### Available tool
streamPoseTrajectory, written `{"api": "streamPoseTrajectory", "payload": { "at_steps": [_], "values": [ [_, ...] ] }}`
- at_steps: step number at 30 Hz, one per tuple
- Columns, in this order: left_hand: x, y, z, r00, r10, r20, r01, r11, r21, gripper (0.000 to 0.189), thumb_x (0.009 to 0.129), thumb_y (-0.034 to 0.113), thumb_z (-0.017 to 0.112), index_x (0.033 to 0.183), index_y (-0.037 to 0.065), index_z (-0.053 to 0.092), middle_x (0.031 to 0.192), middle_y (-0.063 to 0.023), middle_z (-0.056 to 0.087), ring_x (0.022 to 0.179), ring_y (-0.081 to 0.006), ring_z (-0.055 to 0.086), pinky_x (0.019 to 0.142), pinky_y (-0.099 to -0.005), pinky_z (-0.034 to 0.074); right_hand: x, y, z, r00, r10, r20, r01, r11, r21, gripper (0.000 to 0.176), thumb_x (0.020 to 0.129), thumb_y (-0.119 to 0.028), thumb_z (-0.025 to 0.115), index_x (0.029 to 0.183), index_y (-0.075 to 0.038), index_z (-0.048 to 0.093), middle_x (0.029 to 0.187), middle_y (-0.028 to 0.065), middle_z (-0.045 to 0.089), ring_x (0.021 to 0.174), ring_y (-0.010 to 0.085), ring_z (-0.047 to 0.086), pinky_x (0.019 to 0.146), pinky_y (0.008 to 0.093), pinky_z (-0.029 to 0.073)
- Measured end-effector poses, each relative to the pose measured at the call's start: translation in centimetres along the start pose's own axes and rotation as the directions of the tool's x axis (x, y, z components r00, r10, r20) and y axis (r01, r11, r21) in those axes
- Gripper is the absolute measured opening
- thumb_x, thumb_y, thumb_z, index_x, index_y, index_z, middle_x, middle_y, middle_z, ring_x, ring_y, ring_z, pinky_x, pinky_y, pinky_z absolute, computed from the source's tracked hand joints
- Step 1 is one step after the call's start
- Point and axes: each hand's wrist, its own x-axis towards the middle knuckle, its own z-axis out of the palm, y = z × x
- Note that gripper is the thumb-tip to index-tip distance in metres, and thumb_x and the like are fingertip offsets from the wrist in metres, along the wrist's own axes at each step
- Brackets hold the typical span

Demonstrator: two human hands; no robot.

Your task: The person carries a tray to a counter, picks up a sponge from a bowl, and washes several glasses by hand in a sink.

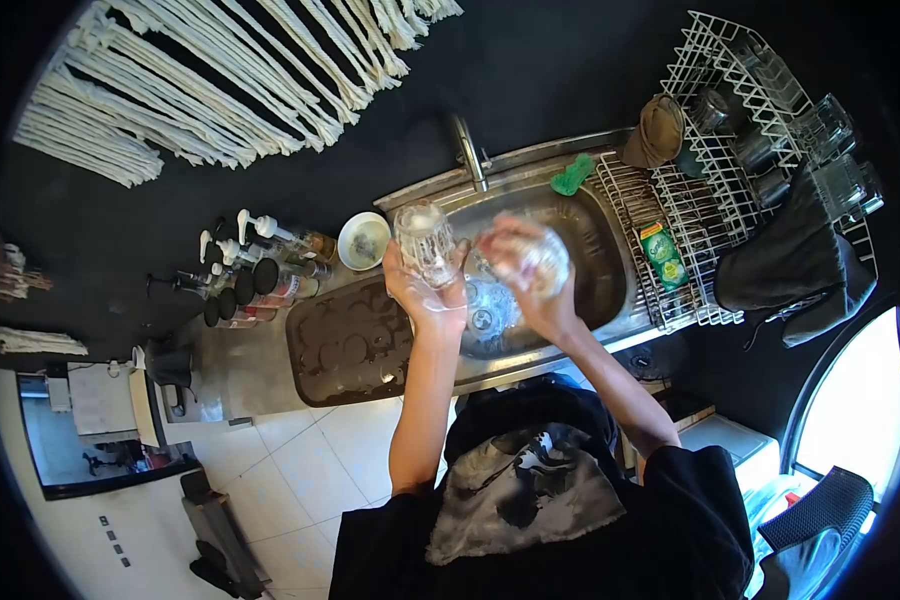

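My left hand (428,290) is wrapped round a clear drinking glass (426,238) with suds on it, held above the left part of the sink (602,262). Close by on the right, my right hand (518,248) is closed on a whitish scrubbing pad (548,264); motion blurs it, so its exact kind is hard to make out. The pad and the glass are apart. Below my hands, more clear glasses (486,318) stand in the sink, partly hidden by the hands.
A faucet (470,155) rises behind the sink. On the left are a brown mat (345,345), a white bowl (364,242) and several pump bottles (260,228). A green cloth (572,175) lies on the back rim. To the right, a wire rack (705,215) carries a green-yellow sponge pack (664,256) and glasses.
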Motion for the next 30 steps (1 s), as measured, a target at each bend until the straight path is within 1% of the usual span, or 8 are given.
{"api": "streamPoseTrajectory", "payload": {
  "at_steps": [4, 8, 10, 16, 18, 24, 28, 30],
  "values": [
    [-1.5, -1.7, 0.4, 1.000, -0.009, -0.025, 0.013, 0.987, 0.162, 0.034, 0.093, 0.040, 0.040, 0.106, 0.011, 0.053, 0.095, -0.0054, 0.061, 0.089, -0.0184, 0.060, 0.072, -0.0372, 0.051, 2.4, -2.9, 1.6, 0.885, -0.458, 0.087, 0.392, 0.630, -0.671, 0.029, 0.084, -0.017, 0.061, 0.110, -0.004, 0.061, 0.117, 0.0107, 0.057, 0.109, 0.0261, 0.055, 0.093, 0.0394, 0.043],
    [-3.1, -3.6, 1.6, 0.993, 0.070, -0.097, -0.046, 0.972, 0.228, 0.026, 0.096, 0.030, 0.037, 0.098, 0.008, 0.050, 0.094, -0.0046, 0.057, 0.094, -0.0133, 0.055, 0.081, -0.0310, 0.045, 3.9, -4.9, 3.9, 0.928, -0.216, 0.303, 0.367, 0.403, -0.838, 0.028, 0.084, -0.022, 0.058, 0.107, -0.008, 0.064, 0.116, 0.0150, 0.057, 0.111, 0.0335, 0.051, 0.095, 0.0411, 0.041],
    [-1.5, -3.5, -0.9, 0.970, 0.235, 0.057, -0.236, 0.877, 0.418, 0.027, 0.096, 0.030, 0.036, 0.100, 0.008, 0.051, 0.095, -0.0032, 0.057, 0.092, -0.0131, 0.056, 0.082, -0.0298, 0.045, 4.6, -6.9, 4.7, 0.962, 0.270, 0.027, -0.118, 0.505, -0.855, 0.025, 0.082, -0.020, 0.060, 0.103, -0.008, 0.065, 0.110, 0.0154, 0.059, 0.108, 0.0340, 0.052, 0.092, 0.0421, 0.042],
    [-2.2, -3.3, 0.4, 0.784, 0.493, 0.377, -0.564, 0.310, 0.766, 0.022, 0.094, 0.027, 0.037, 0.094, 0.007, 0.047, 0.089, -0.0038, 0.051, 0.091, -0.0139, 0.052, 0.083, -0.0285, 0.042, 2.1, -4.4, 5.9, 0.851, -0.319, 0.417, 0.458, 0.060, -0.887, 0.020, 0.077, -0.020, 0.062, 0.084, -0.003, 0.067, 0.091, 0.0170, 0.062, 0.094, 0.0346, 0.056, 0.086, 0.0436, 0.043],
    [-1.9, -3.4, -1.0, 0.989, 0.145, -0.015, -0.139, 0.968, 0.207, 0.036, 0.094, 0.038, 0.035, 0.107, 0.010, 0.053, 0.103, -0.0037, 0.058, 0.098, -0.0168, 0.057, 0.086, -0.0315, 0.046, 1.8, -4.1, 5.4, 0.776, -0.183, 0.603, 0.589, -0.131, -0.797, 0.019, 0.073, -0.018, 0.064, 0.083, -0.002, 0.066, 0.092, 0.0165, 0.062, 0.098, 0.0331, 0.055, 0.087, 0.0444, 0.043],
    [-1.7, -2.9, -2.2, 0.975, 0.018, 0.221, -0.021, 1.000, 0.012, 0.042, 0.090, 0.044, 0.037, 0.106, 0.009, 0.055, 0.103, -0.0073, 0.061, 0.097, -0.0213, 0.059, 0.087, -0.0336, 0.047, 0.9, -5.1, 4.8, 0.677, -0.137, 0.723, 0.729, -0.007, -0.684, 0.029, 0.070, -0.019, 0.067, 0.097, -0.008, 0.067, 0.106, 0.0114, 0.062, 0.108, 0.0314, 0.052, 0.096, 0.0457, 0.037],
    [-1.5, -1.7, -1.7, 0.941, 0.229, 0.250, -0.330, 0.786, 0.522, 0.034, 0.088, 0.038, 0.042, 0.101, 0.008, 0.053, 0.095, -0.0084, 0.060, 0.085, -0.0243, 0.061, 0.074, -0.0384, 0.053, -1.0, -3.8, 3.3, 0.700, -0.144, 0.700, 0.714, 0.140, -0.686, 0.039, 0.069, -0.021, 0.071, 0.107, -0.014, 0.064, 0.111, 0.0049, 0.061, 0.110, 0.0280, 0.052, 0.100, 0.0446, 0.035],
    [-0.6, -0.4, -0.2, 0.993, -0.109, 0.054, 0.106, 0.993, 0.053, 0.035, 0.089, 0.039, 0.041, 0.098, 0.008, 0.054, 0.093, -0.0076, 0.061, 0.083, -0.0217, 0.062, 0.073, -0.0377, 0.053, -1.0, -3.2, 2.0, 0.692, -0.203, 0.693, 0.721, 0.152, -0.676, 0.039, 0.070, -0.016, 0.071, 0.108, -0.012, 0.063, 0.109, 0.0035, 0.062, 0.110, 0.0267, 0.051, 0.098, 0.0435, 0.038]
  ]
}}
